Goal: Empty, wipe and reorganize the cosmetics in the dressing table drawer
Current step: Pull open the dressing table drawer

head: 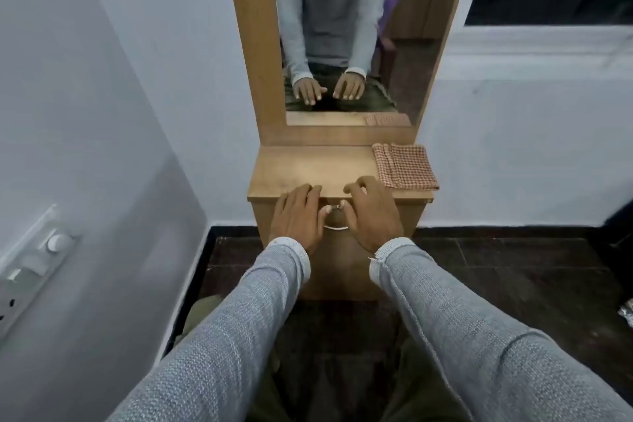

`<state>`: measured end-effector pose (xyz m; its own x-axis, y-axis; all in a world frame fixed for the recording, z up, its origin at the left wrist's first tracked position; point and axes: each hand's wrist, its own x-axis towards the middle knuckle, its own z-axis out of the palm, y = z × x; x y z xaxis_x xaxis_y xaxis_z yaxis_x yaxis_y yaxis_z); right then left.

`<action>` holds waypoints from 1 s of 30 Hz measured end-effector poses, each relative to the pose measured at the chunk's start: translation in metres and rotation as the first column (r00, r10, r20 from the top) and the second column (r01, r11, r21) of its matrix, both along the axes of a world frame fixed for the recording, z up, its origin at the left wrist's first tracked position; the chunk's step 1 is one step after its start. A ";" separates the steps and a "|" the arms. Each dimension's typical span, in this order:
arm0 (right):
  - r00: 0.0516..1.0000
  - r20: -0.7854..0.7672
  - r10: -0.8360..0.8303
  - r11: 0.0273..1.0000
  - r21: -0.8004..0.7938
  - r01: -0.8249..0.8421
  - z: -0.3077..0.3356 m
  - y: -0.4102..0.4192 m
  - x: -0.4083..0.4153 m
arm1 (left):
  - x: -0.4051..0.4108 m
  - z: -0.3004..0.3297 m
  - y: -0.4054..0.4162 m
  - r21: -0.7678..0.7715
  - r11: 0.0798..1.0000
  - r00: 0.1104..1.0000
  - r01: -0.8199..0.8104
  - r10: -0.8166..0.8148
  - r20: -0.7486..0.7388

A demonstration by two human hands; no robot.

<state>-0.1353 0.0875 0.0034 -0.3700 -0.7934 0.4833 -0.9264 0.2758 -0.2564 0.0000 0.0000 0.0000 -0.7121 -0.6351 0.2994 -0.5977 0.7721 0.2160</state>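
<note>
No lettering, label, brand or number can be read anywhere around the dressing table: neither on its wood, nor on the checked cloth lying at its right rear corner.

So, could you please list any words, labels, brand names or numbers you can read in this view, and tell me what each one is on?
None: no readable text shows anywhere in this view.
The checked cloth on the dressing table carries a pattern only, no label.
The switch panel on the left wall shows no legible markings; it is blurred.
The mirror reflects no text.
</note>
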 end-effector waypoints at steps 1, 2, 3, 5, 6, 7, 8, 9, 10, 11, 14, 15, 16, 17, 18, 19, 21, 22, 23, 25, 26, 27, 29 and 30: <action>1.000 -0.007 0.006 0.999 0.048 -0.006 -0.009 -0.004 -0.001 | -0.003 -0.006 -0.002 0.027 1.000 1.000 0.004 -0.004 0.013; 1.000 -0.027 -0.002 0.998 0.066 0.003 -0.014 -0.010 -0.002 | -0.007 -0.012 -0.006 0.027 1.000 1.000 0.014 -0.013 -0.025; 0.999 -0.045 -0.014 0.996 0.090 0.018 -0.022 -0.014 -0.001 | -0.010 -0.019 -0.008 0.012 1.000 0.998 0.019 -0.019 -0.059; 0.997 -0.073 -0.039 0.996 0.078 0.044 -0.031 -0.021 0.001 | -0.019 -0.027 -0.012 -0.071 0.997 0.994 0.029 -0.036 -0.100; 0.995 -0.095 -0.031 0.998 0.044 0.035 -0.033 -0.024 0.003 | -0.022 -0.031 -0.014 -0.116 0.992 0.992 0.044 -0.057 -0.115; 0.992 -0.127 -0.020 1.000 -0.001 0.020 -0.036 -0.027 0.003 | -0.025 -0.033 -0.017 -0.154 0.987 0.989 0.046 -0.067 -0.133; 0.989 -0.144 -0.013 0.999 -0.037 0.008 -0.039 -0.027 0.002 | -0.026 -0.036 -0.020 -0.171 0.984 0.986 0.050 -0.076 -0.147; 0.989 -0.146 -0.003 0.999 -0.052 -0.004 -0.044 -0.027 0.002 | -0.027 -0.041 -0.022 -0.174 0.983 0.984 0.056 -0.084 -0.155; 0.989 -0.145 0.004 0.999 -0.050 -0.011 -0.048 -0.027 0.003 | -0.026 -0.046 -0.023 -0.173 0.983 0.984 0.065 -0.091 -0.150; 0.989 -0.148 0.011 0.999 -0.041 -0.017 -0.053 -0.026 0.003 | -0.025 -0.053 -0.024 -0.180 0.981 0.984 0.074 -0.101 -0.144; 0.990 -0.141 0.032 0.998 0.052 -0.025 -0.069 -0.025 0.004 | -0.018 -0.071 -0.021 -0.185 0.978 0.988 0.101 -0.120 -0.098; 0.993 -0.119 0.029 0.995 0.095 -0.017 -0.073 -0.027 0.004 | -0.015 -0.076 -0.020 -0.166 0.981 0.992 0.097 -0.109 -0.068; 0.997 -0.078 0.013 0.990 0.143 -0.002 -0.075 -0.028 0.004 | -0.013 -0.079 -0.020 -0.127 0.988 0.995 0.088 -0.092 -0.026; 0.999 -0.041 -0.007 0.980 0.196 0.015 -0.077 -0.029 0.003 | -0.012 -0.081 -0.020 -0.090 0.993 0.997 0.073 -0.070 0.028; 1.000 -0.012 -0.026 0.967 0.253 0.028 -0.077 -0.031 0.002 | -0.011 -0.081 -0.020 -0.050 0.997 0.994 0.061 -0.056 0.090; 0.999 0.008 -0.035 0.955 0.295 0.031 -0.077 -0.032 0.001 | -0.010 -0.082 -0.020 -0.008 0.999 0.988 0.052 -0.051 0.144; 0.999 0.033 -0.030 0.938 0.347 0.017 -0.074 -0.034 -0.001 | -0.008 -0.078 -0.021 0.050 0.997 0.973 0.052 -0.062 0.223; 0.999 0.039 -0.025 0.929 0.371 0.008 -0.072 -0.035 -0.001 | -0.008 -0.077 -0.021 0.063 0.996 0.964 0.059 -0.073 0.254; 0.999 0.040 -0.021 0.925 0.380 0.004 -0.072 -0.036 -0.001 | -0.009 -0.076 -0.021 0.073 0.995 0.957 0.070 -0.088 0.277; 0.998 0.052 -0.023 0.927 0.376 0.002 -0.072 -0.035 -0.001 | -0.009 -0.075 -0.020 0.089 0.993 0.953 0.083 -0.105 0.284; 0.997 0.070 -0.027 0.928 0.373 -0.001 -0.072 -0.034 0.000 | -0.008 -0.074 -0.020 0.092 0.992 0.958 0.081 -0.103 0.268; 0.995 0.095 -0.032 0.929 0.371 -0.005 -0.073 -0.033 0.001 | -0.007 -0.073 -0.020 0.094 0.992 0.964 0.079 -0.100 0.245; 0.989 0.144 -0.044 0.925 0.379 -0.014 -0.072 -0.033 0.002 | -0.004 -0.072 -0.019 0.093 0.992 0.975 0.082 -0.099 0.200; 0.986 0.160 -0.054 0.919 0.394 -0.014 -0.071 -0.033 0.003 | -0.002 -0.071 -0.019 0.084 0.992 0.981 0.090 -0.103 0.167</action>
